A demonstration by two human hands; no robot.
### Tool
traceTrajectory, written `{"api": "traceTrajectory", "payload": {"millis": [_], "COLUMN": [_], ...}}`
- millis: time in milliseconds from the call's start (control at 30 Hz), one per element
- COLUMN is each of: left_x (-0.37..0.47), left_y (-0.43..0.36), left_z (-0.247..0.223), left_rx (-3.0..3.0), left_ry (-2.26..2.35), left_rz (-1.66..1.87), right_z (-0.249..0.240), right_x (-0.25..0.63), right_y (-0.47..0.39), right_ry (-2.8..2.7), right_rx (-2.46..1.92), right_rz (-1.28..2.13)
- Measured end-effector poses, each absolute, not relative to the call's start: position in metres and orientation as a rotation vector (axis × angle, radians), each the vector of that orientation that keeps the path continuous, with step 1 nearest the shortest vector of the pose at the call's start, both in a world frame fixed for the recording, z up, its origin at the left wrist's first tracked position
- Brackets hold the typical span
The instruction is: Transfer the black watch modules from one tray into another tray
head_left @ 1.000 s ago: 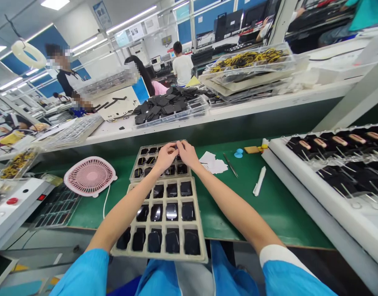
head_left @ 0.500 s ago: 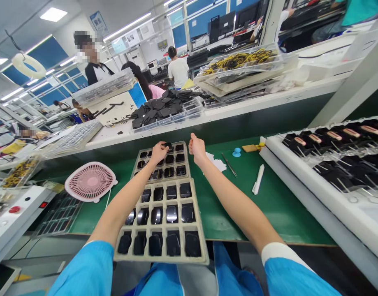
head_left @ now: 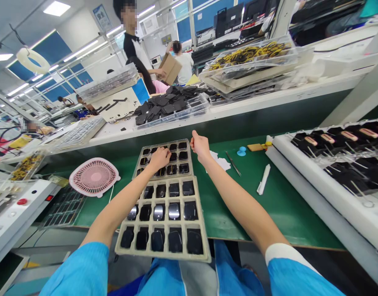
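Observation:
Over the far tray [head_left: 184,176] is my left hand [head_left: 160,158], its fingers bent together and pointing down at the pockets. Its fingertips are partly hidden, so what they pinch cannot be made out. Glossy black rounded-square pieces [head_left: 183,155] lie in that tray's pockets. Close to its right edge I hold up my right hand [head_left: 200,144], curled closed with the thumb on top; anything inside it is hidden. A nearer beige tray [head_left: 197,185] overlaps the table's front edge and carries more of the black pieces [head_left: 190,210].
Right of the trays lie white paper [head_left: 219,161], tweezers [head_left: 233,163], a white pen-like tool [head_left: 263,179] and a blue suction cup [head_left: 241,151]. A pink fan [head_left: 94,176] is on the left. A white rack [head_left: 302,176] borders the right side. Behind, a shelf holds black parts [head_left: 167,105].
My left hand has lowered toward the tray; the black piece seen at its fingertips before is now out of sight. My right hand stays closed. In the background a person has moved right, with a cardboard box.

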State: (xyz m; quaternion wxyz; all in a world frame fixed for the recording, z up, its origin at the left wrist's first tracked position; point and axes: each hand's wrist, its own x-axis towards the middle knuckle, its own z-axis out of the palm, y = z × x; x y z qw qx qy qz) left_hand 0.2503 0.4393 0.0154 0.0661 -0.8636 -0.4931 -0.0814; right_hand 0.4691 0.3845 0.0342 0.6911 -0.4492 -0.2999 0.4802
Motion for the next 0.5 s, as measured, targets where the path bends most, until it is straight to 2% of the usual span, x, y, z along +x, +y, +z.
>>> {"api": "traceTrajectory", "payload": {"millis": [133,233,500], "left_x": [0.253,0.257,0.265], "left_y": [0.428,0.425,0.414], "left_z": [0.01,0.008,0.017], "left_rx": [-2.608,-2.671,-2.822], "left_ry": [-1.597,-1.731,-1.806], "left_rz": [-0.327,-0.574,-1.23], "right_z": [0.022,0.013,0.001], "right_x": [0.462,0.46,0.456], "right_y": [0.388,0.391,0.392], "right_ry": [-0.78,-0.931,-1.277], "right_rx": [-1.026,-1.116,-1.429], "right_rz": [1.147,1.155,0.785]}}
